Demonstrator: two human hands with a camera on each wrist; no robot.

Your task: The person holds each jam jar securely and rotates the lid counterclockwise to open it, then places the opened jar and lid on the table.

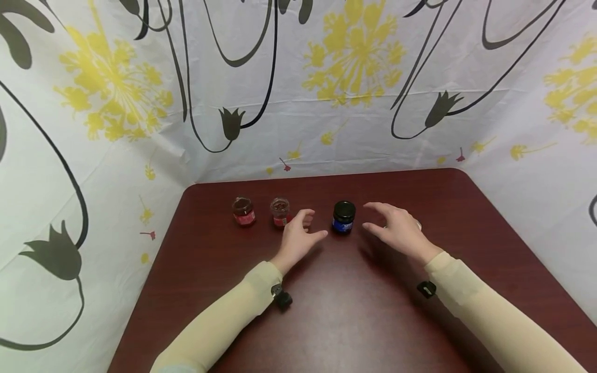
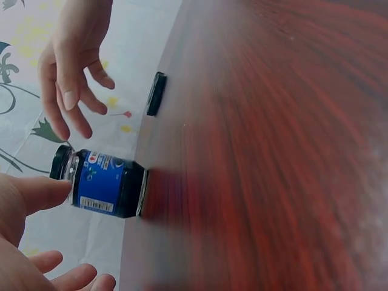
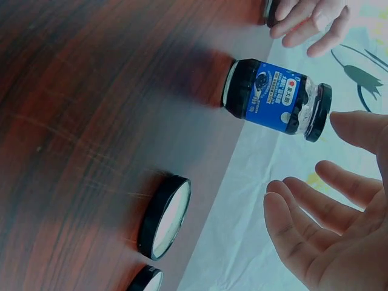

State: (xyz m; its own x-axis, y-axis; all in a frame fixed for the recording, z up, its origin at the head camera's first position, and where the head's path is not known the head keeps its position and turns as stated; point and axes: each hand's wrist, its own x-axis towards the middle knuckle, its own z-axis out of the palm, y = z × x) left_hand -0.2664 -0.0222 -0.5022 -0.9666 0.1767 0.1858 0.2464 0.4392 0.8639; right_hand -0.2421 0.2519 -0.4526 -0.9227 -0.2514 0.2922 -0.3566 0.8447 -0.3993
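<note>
A dark jar with a blue label [image 1: 343,217] stands upright on the table, its black lid [image 3: 319,113] on top. On its left my left hand [image 1: 299,237] is held with fingers apart, not gripping anything. My right hand [image 1: 400,231] hovers on the jar's other side, its fingers loosely bent and holding nothing. The left wrist view has the blue-label jar [image 2: 106,183] between both hands. Two small jars with red labels, one at far left [image 1: 244,211] and one [image 1: 280,211] just beyond my left fingers, stand without lids.
Past my right hand, two loose black lids, a nearer one [image 3: 164,218] and another [image 3: 147,280] cut by the frame edge, lie on the table. The dark red wooden table [image 1: 336,321] meets a patterned white curtain [image 1: 298,103] at its back and sides.
</note>
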